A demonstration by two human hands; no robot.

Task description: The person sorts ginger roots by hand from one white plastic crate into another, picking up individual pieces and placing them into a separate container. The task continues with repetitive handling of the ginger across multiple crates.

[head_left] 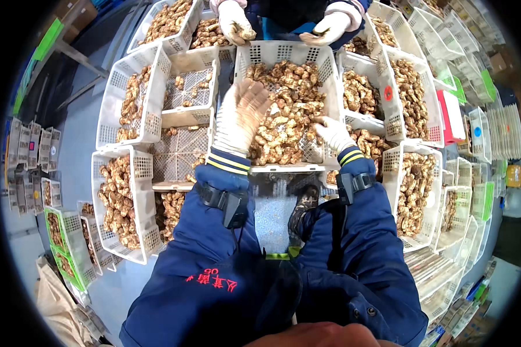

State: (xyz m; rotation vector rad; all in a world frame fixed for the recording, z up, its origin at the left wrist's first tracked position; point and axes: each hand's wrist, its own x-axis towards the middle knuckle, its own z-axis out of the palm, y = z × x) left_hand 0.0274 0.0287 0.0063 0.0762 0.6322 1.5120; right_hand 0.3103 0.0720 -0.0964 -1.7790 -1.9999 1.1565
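Observation:
In the middle stands a white plastic crate [286,168] holding a heap of knobbly brown-and-cream mushrooms [286,115]. My left hand [245,108], in a soiled white glove, is over the crate's left side. Its fingers are stretched out and nothing shows in them. At the crate's right wall, my right hand [332,132], also gloved, has its fingertips bent down by the mushrooms. Whether it grips one cannot be told.
Across from me are a co-worker's gloved hands [328,28] at the far rim. To the left are a sparsely filled crate [180,149] and a fuller crate [145,204]. Another mushroom crate [436,195] stands right. Stacked crates [506,130] are farther right.

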